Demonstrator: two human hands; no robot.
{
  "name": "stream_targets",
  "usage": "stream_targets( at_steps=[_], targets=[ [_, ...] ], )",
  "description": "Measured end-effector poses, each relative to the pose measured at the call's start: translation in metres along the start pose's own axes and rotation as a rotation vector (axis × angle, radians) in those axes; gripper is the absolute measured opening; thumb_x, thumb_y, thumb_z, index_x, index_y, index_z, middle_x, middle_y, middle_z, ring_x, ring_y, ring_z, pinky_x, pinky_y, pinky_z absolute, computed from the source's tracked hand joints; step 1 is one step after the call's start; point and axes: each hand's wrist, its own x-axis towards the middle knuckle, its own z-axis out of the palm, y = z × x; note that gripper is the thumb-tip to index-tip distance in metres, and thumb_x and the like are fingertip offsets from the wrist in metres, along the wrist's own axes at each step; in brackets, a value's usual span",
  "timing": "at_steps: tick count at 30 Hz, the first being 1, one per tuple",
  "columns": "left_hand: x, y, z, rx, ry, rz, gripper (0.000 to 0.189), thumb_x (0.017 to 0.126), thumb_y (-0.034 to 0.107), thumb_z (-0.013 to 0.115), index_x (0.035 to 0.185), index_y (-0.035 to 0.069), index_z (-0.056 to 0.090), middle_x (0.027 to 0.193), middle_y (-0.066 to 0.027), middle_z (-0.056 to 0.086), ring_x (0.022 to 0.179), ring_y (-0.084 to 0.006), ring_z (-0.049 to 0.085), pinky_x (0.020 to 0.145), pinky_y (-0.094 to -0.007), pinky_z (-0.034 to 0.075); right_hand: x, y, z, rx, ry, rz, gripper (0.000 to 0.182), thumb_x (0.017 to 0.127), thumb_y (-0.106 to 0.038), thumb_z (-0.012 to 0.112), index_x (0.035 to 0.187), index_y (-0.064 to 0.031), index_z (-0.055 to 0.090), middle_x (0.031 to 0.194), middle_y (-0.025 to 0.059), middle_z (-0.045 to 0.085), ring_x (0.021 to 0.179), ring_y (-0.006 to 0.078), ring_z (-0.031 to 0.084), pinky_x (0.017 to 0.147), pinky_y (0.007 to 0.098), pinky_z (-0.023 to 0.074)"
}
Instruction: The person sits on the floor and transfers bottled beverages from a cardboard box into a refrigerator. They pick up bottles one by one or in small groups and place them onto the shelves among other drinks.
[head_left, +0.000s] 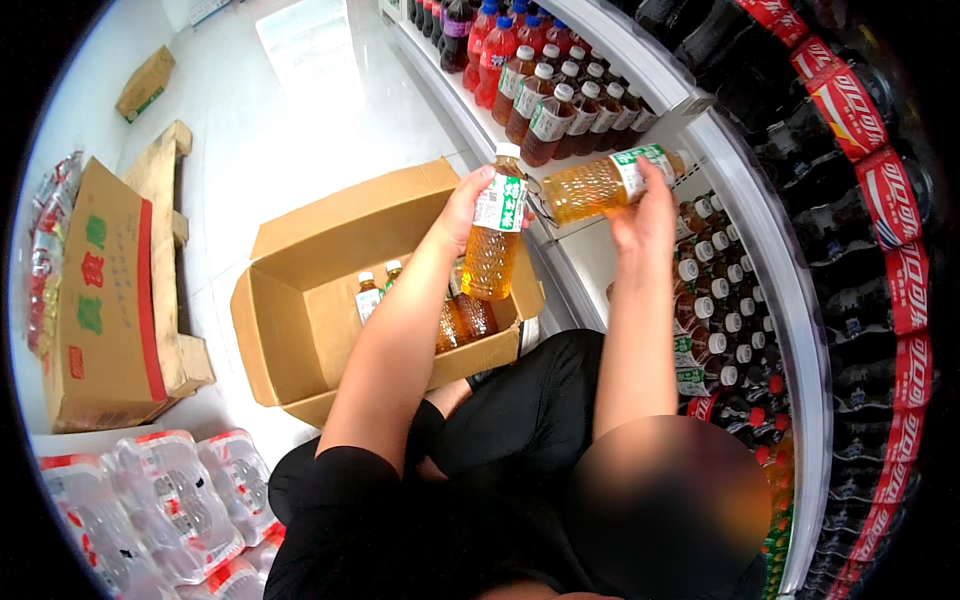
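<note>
My left hand (463, 202) grips an upright plastic bottle of amber drink (491, 259) with a white cap and a green-and-white label. The bottle is above the right end of an open cardboard box (281, 330). Inside the box stand several similar bottles (474, 315), partly hidden by my left forearm. My right hand (646, 210) holds a second amber drink bottle (585, 187) lying almost level, its cap pointing right, at the front of the shelf (592, 251). A thin dark object, perhaps eyeglasses (541, 201), shows between the two bottles.
Upright dark tea bottles (551, 124) and red drink bottles (495, 56) fill the shelf beyond. Bottles with white caps (703, 307) lie stacked at right, beside cola bottles (889, 195). At left are a wooden pallet (169, 225), a carton (105, 300) and shrink-wrapped bottle packs (176, 506).
</note>
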Motion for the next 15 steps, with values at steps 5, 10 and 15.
stream_targets(
  at_steps=[5,10,15],
  targets=[
    [-0.002,0.003,0.005,0.074,-0.051,-0.012,0.046,0.100,0.043,0.056,0.119,0.001,0.058,0.095,-0.0203,0.071,0.080,-0.0356,0.074,0.072,-0.0441,0.063,0.007,-0.054,-0.008,-0.919,-0.131,-0.307,0.063,0.085,-0.018,0.081,0.138,-0.0010,0.051,0.128,0.0166,0.064,0.117,0.0304,0.066,0.098,0.0503,0.0558],
    [0.002,-0.002,-0.006,0.178,-0.143,0.019,0.057,0.099,0.049,0.056,0.131,0.002,0.055,0.102,-0.0215,0.071,0.093,-0.0391,0.075,0.079,-0.0472,0.064,0.016,-0.077,-0.029,-1.618,-0.256,-0.538,0.078,0.079,-0.017,0.084,0.144,0.0000,0.045,0.141,0.0226,0.058,0.128,0.0361,0.060,0.106,0.0449,0.0483],
    [-0.004,-0.003,0.001,0.125,-0.098,0.018,0.056,0.100,0.048,0.053,0.134,0.003,0.052,0.104,-0.0207,0.070,0.095,-0.0417,0.074,0.081,-0.0486,0.064,0.026,-0.078,-0.065,-1.779,-0.459,-0.586,0.070,0.074,-0.013,0.081,0.137,-0.0056,0.050,0.133,0.0222,0.057,0.125,0.0391,0.058,0.104,0.0468,0.0487]
  ],
)
